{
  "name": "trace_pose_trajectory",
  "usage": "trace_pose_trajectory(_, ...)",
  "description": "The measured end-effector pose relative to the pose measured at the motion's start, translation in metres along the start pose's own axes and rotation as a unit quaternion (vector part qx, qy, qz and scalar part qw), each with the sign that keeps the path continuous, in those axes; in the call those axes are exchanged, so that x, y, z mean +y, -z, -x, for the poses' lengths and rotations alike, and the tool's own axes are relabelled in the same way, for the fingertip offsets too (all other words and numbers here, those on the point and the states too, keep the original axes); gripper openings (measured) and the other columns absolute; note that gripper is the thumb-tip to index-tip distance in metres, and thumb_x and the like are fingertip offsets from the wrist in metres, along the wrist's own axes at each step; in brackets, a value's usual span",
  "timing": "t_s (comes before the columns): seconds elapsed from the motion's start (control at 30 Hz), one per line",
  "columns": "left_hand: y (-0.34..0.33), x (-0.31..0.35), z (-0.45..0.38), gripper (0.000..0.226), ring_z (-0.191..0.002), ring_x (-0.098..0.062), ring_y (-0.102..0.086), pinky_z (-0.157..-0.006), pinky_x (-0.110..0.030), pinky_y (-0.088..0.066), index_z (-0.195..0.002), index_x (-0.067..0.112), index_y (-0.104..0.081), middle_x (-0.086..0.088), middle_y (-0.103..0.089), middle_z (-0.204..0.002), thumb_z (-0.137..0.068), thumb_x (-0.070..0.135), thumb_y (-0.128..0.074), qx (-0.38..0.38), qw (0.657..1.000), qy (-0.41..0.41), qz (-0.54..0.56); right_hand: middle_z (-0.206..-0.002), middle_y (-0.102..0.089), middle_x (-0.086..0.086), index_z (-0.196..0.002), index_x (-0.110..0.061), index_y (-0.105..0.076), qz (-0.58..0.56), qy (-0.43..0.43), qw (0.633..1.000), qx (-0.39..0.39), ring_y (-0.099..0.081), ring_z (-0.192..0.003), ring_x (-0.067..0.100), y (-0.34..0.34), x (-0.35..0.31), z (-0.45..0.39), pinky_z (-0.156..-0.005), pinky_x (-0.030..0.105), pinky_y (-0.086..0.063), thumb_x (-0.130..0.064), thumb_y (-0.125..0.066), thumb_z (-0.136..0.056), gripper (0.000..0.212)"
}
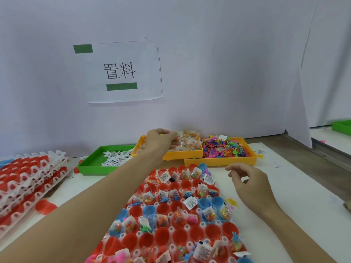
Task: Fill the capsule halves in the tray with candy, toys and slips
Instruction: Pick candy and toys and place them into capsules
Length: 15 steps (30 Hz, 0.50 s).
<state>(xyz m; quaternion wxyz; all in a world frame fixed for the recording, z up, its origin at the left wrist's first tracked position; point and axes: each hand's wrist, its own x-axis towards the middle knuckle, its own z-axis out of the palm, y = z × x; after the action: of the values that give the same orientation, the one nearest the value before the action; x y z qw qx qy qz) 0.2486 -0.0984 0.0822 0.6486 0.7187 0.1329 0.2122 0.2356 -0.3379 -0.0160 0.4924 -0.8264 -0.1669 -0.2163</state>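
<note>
White backing wall [209, 54] carries a paper sign [124, 72] with 2 green tape strips. Below it, the capsule tray [171, 227] serves as reference: a white grid of red and blue capsule halves, many already holding candy packets, small toys and printed slips, others bare. Left of the tray, stacked trays [28, 179] of red halves. Beyond the tray, 3 bins: green bin [91, 164] with slips at far left, yellow bin [182, 154] of candy packets at centre, second yellow bin [220, 161] of coloured toys at far right. Left hand [161, 141] reaches over the candy bin, fingers closed on packets. Right hand [247, 180] hovers just right of the tray, fingers loosely curled, nothing visibly held.
</note>
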Motion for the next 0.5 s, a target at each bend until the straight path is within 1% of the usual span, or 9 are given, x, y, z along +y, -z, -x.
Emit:
trace_pose_trajectory(0.07,0.002,0.005,0.025,0.007,-0.071,-0.022,-0.074,-0.059,-0.024,-0.057,-0.082,0.004,-0.064,-0.012,-0.074,-0.074,-0.089,0.004,-0.064,-0.060,0.998,-0.004,0.037,-0.078,-0.068,-0.017,-0.088,-0.039,-0.065,-0.033,0.014,0.999,-0.008,-0.063,-0.082,-0.002,0.004,-0.017,0.001,-0.062,0.009,-0.051,-0.006,-0.062,-0.095,0.034)
trace_pose_trajectory(0.13,0.005,0.008,0.051,0.005,-0.069,-0.021,-0.074,-0.056,-0.022,-0.056,-0.082,0.003,-0.066,-0.011,-0.074,-0.071,-0.087,0.003,-0.066,-0.096,0.994,-0.017,0.057,-0.077,-0.071,-0.013,-0.091,-0.036,-0.068,-0.090,0.027,0.995,-0.022,-0.068,-0.077,0.001,0.008,-0.037,0.002,-0.064,0.013,-0.054,-0.007,-0.062,-0.095,0.029)
trace_pose_trajectory(0.17,0.006,0.008,0.063,0.005,-0.069,-0.021,-0.074,-0.055,-0.021,-0.055,-0.081,0.003,-0.066,-0.011,-0.074,-0.071,-0.087,0.002,-0.067,-0.106,0.992,-0.021,0.067,-0.078,-0.073,-0.011,-0.094,-0.033,-0.069,-0.116,0.025,0.992,-0.044,-0.069,-0.077,0.002,0.010,-0.048,0.003,-0.064,0.014,-0.054,-0.010,-0.062,-0.095,0.024)
trace_pose_trajectory(0.23,0.010,0.008,0.086,0.010,-0.069,-0.023,-0.074,-0.055,-0.021,-0.055,-0.078,0.005,-0.066,-0.013,-0.074,-0.072,-0.086,0.001,-0.067,-0.119,0.989,-0.021,0.086,-0.084,-0.075,-0.008,-0.104,-0.029,-0.070,-0.149,0.015,0.983,-0.110,-0.071,-0.078,0.005,0.012,-0.069,0.006,-0.064,0.016,-0.054,-0.023,-0.065,-0.094,0.013)
trace_pose_trajectory(0.3,0.013,0.009,0.105,0.014,-0.070,-0.024,-0.074,-0.056,-0.021,-0.055,-0.075,0.006,-0.066,-0.014,-0.074,-0.072,-0.087,-0.001,-0.065,-0.133,0.986,-0.017,0.099,-0.086,-0.077,-0.005,-0.107,-0.025,-0.071,-0.190,0.009,0.970,-0.155,-0.072,-0.078,0.008,0.014,-0.087,0.010,-0.063,0.017,-0.054,-0.039,-0.068,-0.084,0.027)
trace_pose_trajectory(0.33,0.015,0.009,0.114,0.014,-0.070,-0.024,-0.074,-0.057,-0.021,-0.056,-0.076,0.006,-0.066,-0.015,-0.074,-0.073,-0.087,-0.002,-0.065,-0.140,0.985,-0.019,0.097,-0.086,-0.077,-0.004,-0.105,-0.023,-0.072,-0.211,0.005,0.964,-0.159,-0.073,-0.078,0.010,0.015,-0.094,0.013,-0.062,0.017,-0.054,-0.042,-0.069,-0.079,0.032)
trace_pose_trajectory(0.4,0.019,0.010,0.128,0.010,-0.072,-0.024,-0.075,-0.061,-0.024,-0.057,-0.078,0.006,-0.067,-0.015,-0.075,-0.074,-0.087,0.000,-0.067,-0.148,0.986,-0.040,0.073,-0.084,-0.077,-0.004,-0.098,-0.019,-0.074,-0.230,0.006,0.962,-0.148,-0.074,-0.076,0.011,0.016,-0.105,0.018,-0.059,0.016,-0.054,-0.039,-0.070,-0.077,0.029)
trace_pose_trajectory(0.5,0.027,0.009,0.142,0.007,-0.075,-0.021,-0.075,-0.068,-0.028,-0.060,-0.078,0.009,-0.070,-0.008,-0.076,-0.074,-0.085,0.005,-0.070,-0.149,0.984,-0.099,-0.003,-0.082,-0.076,-0.007,-0.093,-0.018,-0.076,-0.195,0.015,0.972,-0.127,-0.073,-0.075,0.010,0.017,-0.110,0.029,-0.054,0.017,-0.054,-0.022,-0.073,-0.086,0.008)
